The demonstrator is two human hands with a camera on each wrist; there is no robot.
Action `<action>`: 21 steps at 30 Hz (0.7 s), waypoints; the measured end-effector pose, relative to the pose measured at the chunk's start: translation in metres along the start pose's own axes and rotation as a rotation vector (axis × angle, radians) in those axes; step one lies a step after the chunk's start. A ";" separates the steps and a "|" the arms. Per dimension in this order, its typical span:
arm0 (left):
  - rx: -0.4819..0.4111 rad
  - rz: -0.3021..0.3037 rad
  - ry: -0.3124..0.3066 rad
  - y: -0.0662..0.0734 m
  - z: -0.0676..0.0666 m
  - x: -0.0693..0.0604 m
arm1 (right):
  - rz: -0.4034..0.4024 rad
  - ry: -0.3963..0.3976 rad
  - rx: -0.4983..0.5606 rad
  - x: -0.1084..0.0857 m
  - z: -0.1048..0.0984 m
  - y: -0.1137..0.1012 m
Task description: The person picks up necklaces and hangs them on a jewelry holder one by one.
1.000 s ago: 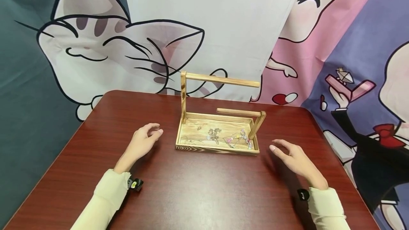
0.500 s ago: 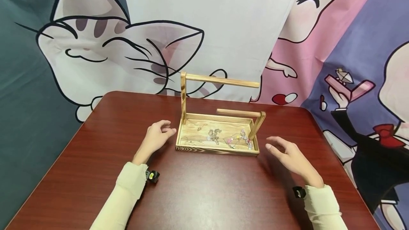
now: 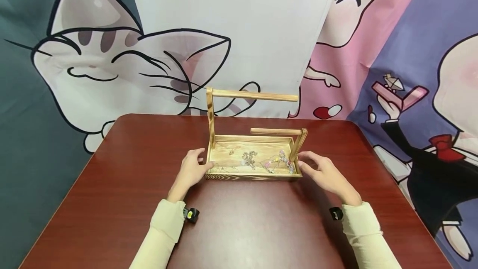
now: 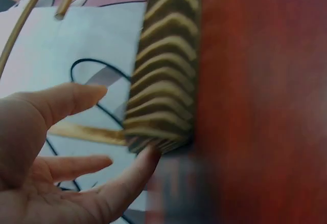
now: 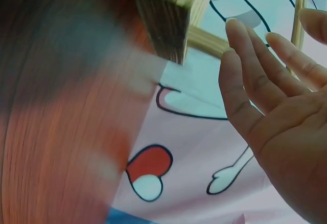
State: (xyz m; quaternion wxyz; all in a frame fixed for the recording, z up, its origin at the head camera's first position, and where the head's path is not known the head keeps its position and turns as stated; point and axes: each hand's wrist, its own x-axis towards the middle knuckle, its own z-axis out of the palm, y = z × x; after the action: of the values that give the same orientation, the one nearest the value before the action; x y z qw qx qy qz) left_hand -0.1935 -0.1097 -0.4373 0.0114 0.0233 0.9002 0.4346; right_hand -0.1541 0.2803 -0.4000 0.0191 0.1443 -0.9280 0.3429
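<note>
A wooden jewelry stand (image 3: 257,176) with a shallow tray base stands on the table, a tall T-less post and bar (image 3: 257,95) at its left, a shorter post and bar (image 3: 276,131) at its right. In the tray lie a bunched chain (image 3: 249,159), a string of coloured flower-like pieces (image 3: 281,162) and some thin strands (image 3: 224,169). My left hand (image 3: 192,169) is at the tray's left end, thumb over the rim; in the left wrist view a fingertip touches the tray's corner (image 4: 161,137). My right hand (image 3: 325,173), fingers extended, is at the right end; contact is unclear.
The reddish-brown table (image 3: 246,219) reaches the fabric backdrop (image 3: 231,7) with cartoon figures behind the stand. Small black cameras are strapped at both wrists.
Both hands have moved inward, the left to the right and the right to the left, reaching the ends of the tray. The head view has shifted slightly. The stand looks unmoved on the table.
</note>
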 end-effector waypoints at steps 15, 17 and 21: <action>0.044 0.044 0.043 0.002 0.014 0.000 | -0.127 -0.037 -0.063 0.044 0.032 -0.007; 0.050 0.043 0.038 0.002 0.014 0.000 | -0.134 -0.050 -0.110 0.049 0.034 -0.008; 0.015 0.044 0.023 0.003 0.016 0.000 | -0.154 -0.075 -0.239 0.058 0.034 -0.011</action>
State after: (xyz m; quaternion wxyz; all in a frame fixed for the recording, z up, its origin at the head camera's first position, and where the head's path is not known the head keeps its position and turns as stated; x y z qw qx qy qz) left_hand -0.1928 -0.0956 -0.4445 -0.0086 0.0381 0.9028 0.4283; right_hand -0.2046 0.2356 -0.4115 0.0277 0.2247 -0.9484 0.2220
